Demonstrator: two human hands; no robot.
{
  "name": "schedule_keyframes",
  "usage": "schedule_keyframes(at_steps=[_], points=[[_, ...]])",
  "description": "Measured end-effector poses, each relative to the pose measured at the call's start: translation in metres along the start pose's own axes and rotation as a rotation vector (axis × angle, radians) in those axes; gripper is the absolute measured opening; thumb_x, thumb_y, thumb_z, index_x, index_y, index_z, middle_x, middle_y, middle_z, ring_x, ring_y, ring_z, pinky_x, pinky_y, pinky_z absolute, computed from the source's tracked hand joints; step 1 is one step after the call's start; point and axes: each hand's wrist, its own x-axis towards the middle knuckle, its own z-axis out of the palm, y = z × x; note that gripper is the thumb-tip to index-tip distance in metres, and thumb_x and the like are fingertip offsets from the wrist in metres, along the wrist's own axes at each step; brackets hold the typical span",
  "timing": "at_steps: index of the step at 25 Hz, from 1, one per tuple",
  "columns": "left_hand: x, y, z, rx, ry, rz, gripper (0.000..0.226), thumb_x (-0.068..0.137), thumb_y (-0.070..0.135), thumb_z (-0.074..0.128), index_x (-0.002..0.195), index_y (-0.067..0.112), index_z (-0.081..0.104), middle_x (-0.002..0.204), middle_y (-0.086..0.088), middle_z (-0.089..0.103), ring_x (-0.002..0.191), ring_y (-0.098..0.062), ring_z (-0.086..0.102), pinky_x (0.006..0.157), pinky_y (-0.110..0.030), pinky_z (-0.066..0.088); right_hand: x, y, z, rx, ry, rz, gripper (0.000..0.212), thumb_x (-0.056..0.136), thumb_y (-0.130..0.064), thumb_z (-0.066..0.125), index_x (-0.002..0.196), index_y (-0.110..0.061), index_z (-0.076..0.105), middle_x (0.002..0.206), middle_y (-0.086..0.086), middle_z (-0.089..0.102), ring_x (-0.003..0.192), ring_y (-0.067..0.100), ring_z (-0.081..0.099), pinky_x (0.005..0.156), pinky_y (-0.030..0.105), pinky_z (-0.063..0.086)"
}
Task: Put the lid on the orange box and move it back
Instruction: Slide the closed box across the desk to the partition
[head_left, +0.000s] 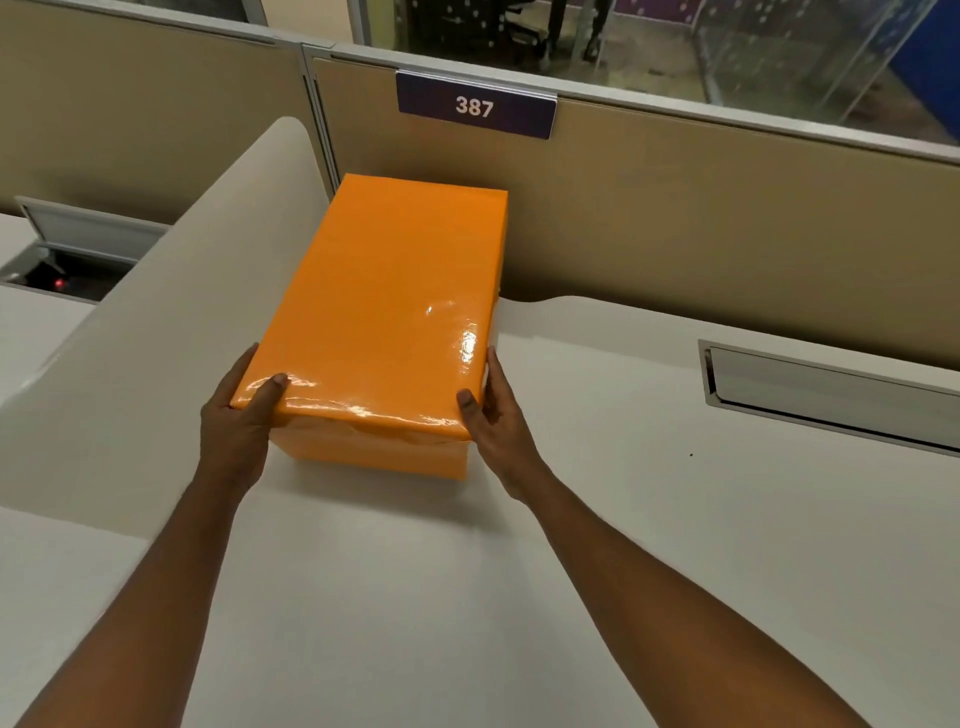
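Glossy orange paper covers the rectangular cardboard box (387, 322), lid (379, 291) already seated. Head view: box lies on the white desk (597, 493), far end touching or nearly touching the tan fabric partition (701, 218), below the number plate. Left hand (236, 421) and right hand (493, 415) clasp the near corners, thumbs over the lid edge, fingers along the sides. Probably this keeps the lid down while pushing; the box extends away from both palms.
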Motion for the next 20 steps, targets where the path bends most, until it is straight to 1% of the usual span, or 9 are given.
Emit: schedule_keyframes(at_steps=[2, 6, 8, 10, 12, 14, 15, 17, 20], points=[[0.003, -0.003, -0.003, 0.009, 0.01, 0.01, 0.062, 0.065, 0.055, 0.078, 0.124, 0.045, 0.06, 0.13, 0.006, 0.059, 0.119, -0.024, 0.059, 0.1, -0.048, 0.049, 0.006, 0.003, 0.003, -0.015, -0.016, 0.003, 0.099, 0.071, -0.074, 0.053, 0.151, -0.04, 0.005, 0.159, -0.001, 0.025, 0.14, 0.025, 0.037, 0.106, 0.052, 0.044], [0.005, -0.003, -0.005, 0.1, 0.04, 0.063, 0.064, 0.066, 0.059, 0.075, 0.126, 0.044, 0.059, 0.118, 0.022, 0.062, 0.104, 0.002, 0.063, 0.081, -0.016, 0.053, 0.016, 0.01, 0.006, -0.086, -0.061, 0.028, 0.094, 0.075, -0.072, 0.045, 0.15, -0.042, -0.002, 0.16, 0.0, 0.022, 0.14, 0.027, 0.037, 0.107, 0.052, 0.043], [0.007, -0.003, -0.003, 0.162, 0.074, 0.066, 0.066, 0.072, 0.052, 0.074, 0.133, 0.032, 0.056, 0.121, 0.014, 0.063, 0.105, -0.003, 0.063, 0.073, -0.009, 0.052, 0.019, 0.011, 0.006, -0.134, -0.103, 0.045, 0.091, 0.076, -0.074, 0.039, 0.148, -0.044, -0.009, 0.161, 0.0, 0.018, 0.141, 0.028, 0.036, 0.108, 0.05, 0.042], [0.004, -0.001, 0.001, 0.223, 0.168, 0.04, 0.071, 0.078, 0.048, 0.072, 0.137, 0.015, 0.051, 0.132, -0.008, 0.059, 0.115, -0.022, 0.06, 0.08, -0.015, 0.049, 0.02, 0.009, 0.006, -0.18, -0.14, 0.039, 0.09, 0.078, -0.073, 0.034, 0.147, -0.043, -0.015, 0.161, 0.001, 0.015, 0.141, 0.027, 0.035, 0.108, 0.04, 0.042], [-0.013, 0.004, 0.013, 0.296, 0.346, 0.028, 0.081, 0.08, 0.056, 0.064, 0.139, 0.006, 0.043, 0.139, -0.02, 0.05, 0.125, -0.032, 0.052, 0.091, -0.028, 0.044, 0.016, 0.004, 0.003, -0.241, -0.145, 0.049, 0.088, 0.079, -0.072, 0.028, 0.148, -0.039, -0.015, 0.161, 0.002, 0.017, 0.141, 0.027, 0.034, 0.102, 0.032, 0.038], [-0.043, 0.004, 0.032, 0.347, 0.56, 0.072, 0.078, 0.087, 0.061, 0.049, 0.136, 0.0, 0.043, 0.137, -0.027, 0.045, 0.128, -0.037, 0.045, 0.099, -0.038, 0.041, 0.007, 0.006, -0.003, -0.323, -0.076, 0.085, 0.086, 0.08, -0.072, 0.021, 0.151, -0.033, -0.006, 0.161, 0.004, 0.02, 0.143, 0.027, 0.031, 0.105, 0.033, 0.033], [-0.06, 0.002, 0.045, 0.358, 0.629, 0.104, 0.071, 0.091, 0.056, 0.045, 0.133, -0.001, 0.045, 0.136, -0.029, 0.043, 0.128, -0.039, 0.043, 0.1, -0.04, 0.04, 0.0, 0.011, -0.01, -0.354, -0.014, 0.098, 0.084, 0.082, -0.071, 0.019, 0.153, -0.029, 0.001, 0.161, 0.004, 0.022, 0.145, 0.026, 0.029, 0.11, 0.036, 0.03], [-0.102, -0.001, 0.071, 0.38, 0.649, 0.134, 0.055, 0.096, 0.041, 0.046, 0.13, -0.002, 0.046, 0.133, -0.032, 0.04, 0.125, -0.042, 0.041, 0.096, -0.043, 0.041, -0.019, 0.021, -0.032, -0.444, 0.114, 0.146, 0.079, 0.089, -0.067, 0.022, 0.152, -0.019, 0.015, 0.16, 0.007, 0.026, 0.146, 0.025, 0.027, 0.116, 0.038, 0.024], [-0.159, -0.017, 0.108, 0.473, 0.465, 0.136, 0.042, 0.095, 0.025, 0.054, 0.125, -0.004, 0.047, 0.13, -0.032, 0.043, 0.123, -0.044, 0.041, 0.099, -0.051, 0.04, -0.058, 0.032, -0.075, -0.637, 0.259, 0.197, 0.073, 0.096, -0.057, 0.03, 0.147, -0.005, 0.028, 0.152, 0.015, 0.038, 0.142, 0.029, 0.031, 0.116, 0.038, 0.024]])
